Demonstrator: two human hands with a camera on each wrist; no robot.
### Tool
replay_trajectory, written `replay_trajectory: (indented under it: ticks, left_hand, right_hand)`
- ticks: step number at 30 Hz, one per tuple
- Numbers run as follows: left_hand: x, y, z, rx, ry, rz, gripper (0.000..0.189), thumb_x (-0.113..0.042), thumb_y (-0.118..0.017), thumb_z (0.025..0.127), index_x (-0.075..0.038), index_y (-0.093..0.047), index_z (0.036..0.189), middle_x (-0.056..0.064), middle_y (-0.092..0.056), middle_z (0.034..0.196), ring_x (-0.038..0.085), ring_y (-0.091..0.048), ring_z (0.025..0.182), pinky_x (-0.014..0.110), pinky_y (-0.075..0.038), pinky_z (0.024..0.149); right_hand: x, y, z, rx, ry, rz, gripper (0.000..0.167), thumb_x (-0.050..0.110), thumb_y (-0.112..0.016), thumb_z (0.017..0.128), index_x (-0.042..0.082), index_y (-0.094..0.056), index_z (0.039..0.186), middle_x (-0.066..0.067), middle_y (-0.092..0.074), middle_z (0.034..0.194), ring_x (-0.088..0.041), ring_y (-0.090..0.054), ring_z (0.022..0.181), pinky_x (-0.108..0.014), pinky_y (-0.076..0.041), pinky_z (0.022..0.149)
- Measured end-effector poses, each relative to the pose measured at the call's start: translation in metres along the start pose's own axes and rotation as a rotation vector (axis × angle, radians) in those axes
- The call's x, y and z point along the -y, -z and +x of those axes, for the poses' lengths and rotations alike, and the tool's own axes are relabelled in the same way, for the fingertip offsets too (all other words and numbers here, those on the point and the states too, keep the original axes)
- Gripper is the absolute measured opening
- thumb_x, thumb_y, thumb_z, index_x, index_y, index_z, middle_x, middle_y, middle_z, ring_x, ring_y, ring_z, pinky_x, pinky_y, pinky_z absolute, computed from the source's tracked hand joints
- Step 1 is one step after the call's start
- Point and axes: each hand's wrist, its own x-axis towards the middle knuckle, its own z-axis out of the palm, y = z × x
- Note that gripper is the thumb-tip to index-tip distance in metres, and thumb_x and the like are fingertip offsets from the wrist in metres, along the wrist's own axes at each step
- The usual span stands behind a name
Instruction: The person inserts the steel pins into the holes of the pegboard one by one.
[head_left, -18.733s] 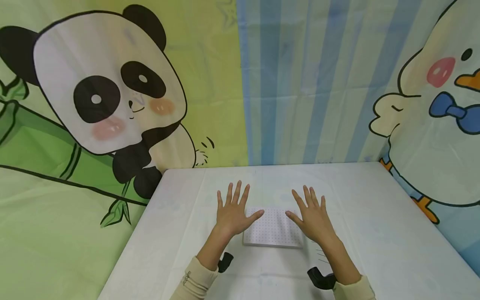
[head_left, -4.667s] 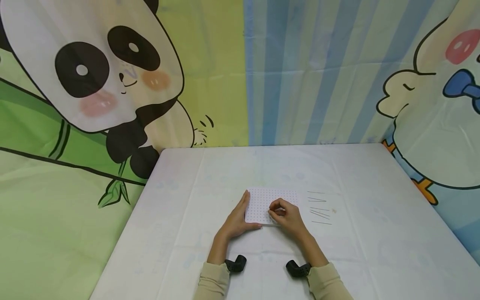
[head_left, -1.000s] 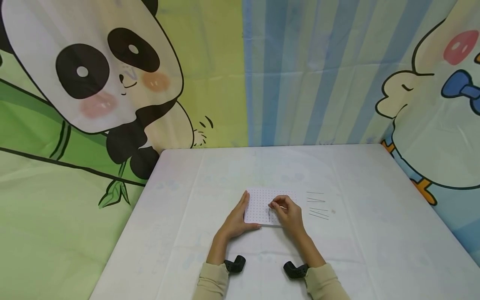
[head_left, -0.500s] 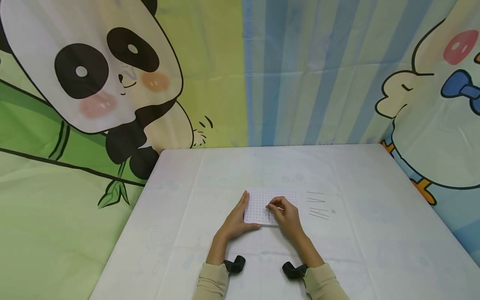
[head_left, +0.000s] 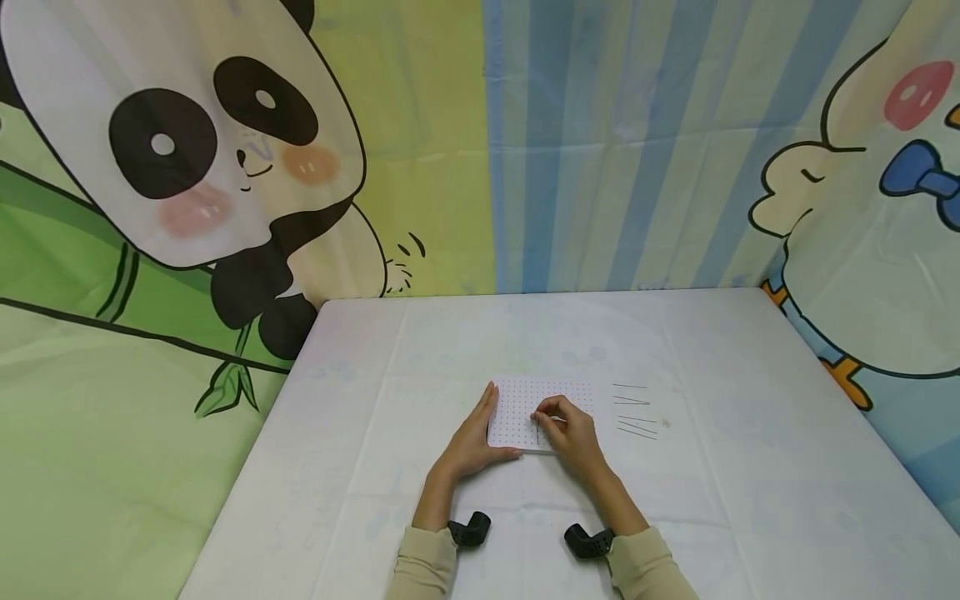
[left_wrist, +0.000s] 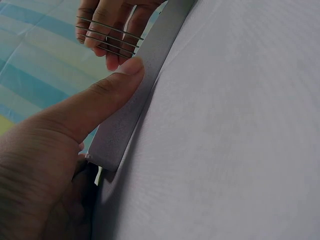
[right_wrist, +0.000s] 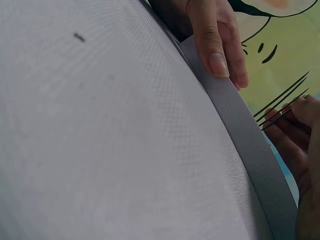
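A white board (head_left: 516, 412) with rows of small dots or holes lies on the table. My left hand (head_left: 472, 439) rests against its near left corner, fingers straight along the left side and thumb along the front edge. Several thin dark rods (left_wrist: 112, 34) stand up from the board near its front edge. My right hand (head_left: 576, 435) is over the board, thumb and fingertips pinching the upper part of a thin rod (right_wrist: 285, 114). Its lower end meets the board close to the other standing rods; whether it sits in a hole cannot be seen.
Several more thin rods (head_left: 637, 421) lie spread on the white-covered table (head_left: 420, 358), right of the board. Black wrist cameras (head_left: 471, 530) are on both wrists. A printed cloth (head_left: 600, 150) hangs behind the table.
Much earlier both hands were spread open above the board. Since then the nearest loose rod has left the table. Over the last second my right hand shifted slightly left; the left hand stayed.
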Motion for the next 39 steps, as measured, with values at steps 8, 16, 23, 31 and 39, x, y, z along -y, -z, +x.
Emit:
replay_trajectory:
  ticks: [8,16,23,31,39]
  left_hand:
    - [0.000,0.000,0.000,0.006,0.005,0.009,0.118,-0.045,-0.080,0.065,-0.006,-0.007,0.148,0.009,-0.003,0.154,0.019,-0.008,0.139,0.039,-0.019,0.109]
    - [0.000,0.000,0.002,0.008,0.022,0.015,0.118,-0.046,-0.081,0.064,-0.006,-0.007,0.148,0.007,-0.002,0.155,0.018,-0.008,0.139,0.039,-0.019,0.109]
    - [0.000,0.000,0.001,0.009,0.020,0.017,0.118,-0.047,-0.080,0.064,-0.007,-0.008,0.148,0.005,-0.002,0.155,0.018,-0.009,0.139,0.039,-0.020,0.109]
    - [0.000,0.000,0.000,0.008,0.019,0.009,0.118,-0.047,-0.080,0.065,-0.008,-0.007,0.149,0.004,-0.002,0.155,0.017,-0.008,0.139,0.038,-0.019,0.109]
    - [0.000,0.000,0.000,0.005,0.022,0.017,0.117,-0.045,-0.081,0.065,-0.008,-0.008,0.149,0.004,-0.002,0.155,0.017,-0.008,0.139,0.038,-0.019,0.109]
  right_hand:
    - [0.002,0.000,0.001,0.007,-0.025,-0.012,0.009,-0.002,-0.063,0.085,0.001,-0.059,0.092,-0.008,-0.064,0.090,-0.024,-0.066,0.084,-0.025,-0.053,0.071]
    - [0.039,0.005,0.010,0.048,-0.050,-0.025,0.010,-0.013,-0.061,0.081,-0.010,-0.057,0.090,-0.021,-0.062,0.088,-0.033,-0.065,0.084,-0.032,-0.053,0.073]
    - [0.041,0.006,0.009,0.036,-0.046,-0.041,0.010,-0.012,-0.063,0.080,-0.010,-0.058,0.090,-0.021,-0.064,0.087,-0.032,-0.066,0.083,-0.032,-0.054,0.072]
    - [0.040,0.008,0.008,0.013,-0.028,-0.020,0.012,-0.011,-0.065,0.079,-0.009,-0.060,0.090,-0.020,-0.065,0.088,-0.033,-0.065,0.083,-0.030,-0.054,0.071]
    - [0.038,0.017,0.006,-0.008,-0.045,0.082,0.016,-0.015,-0.061,0.079,-0.015,-0.059,0.095,-0.027,-0.062,0.091,-0.039,-0.063,0.084,-0.031,-0.053,0.074]
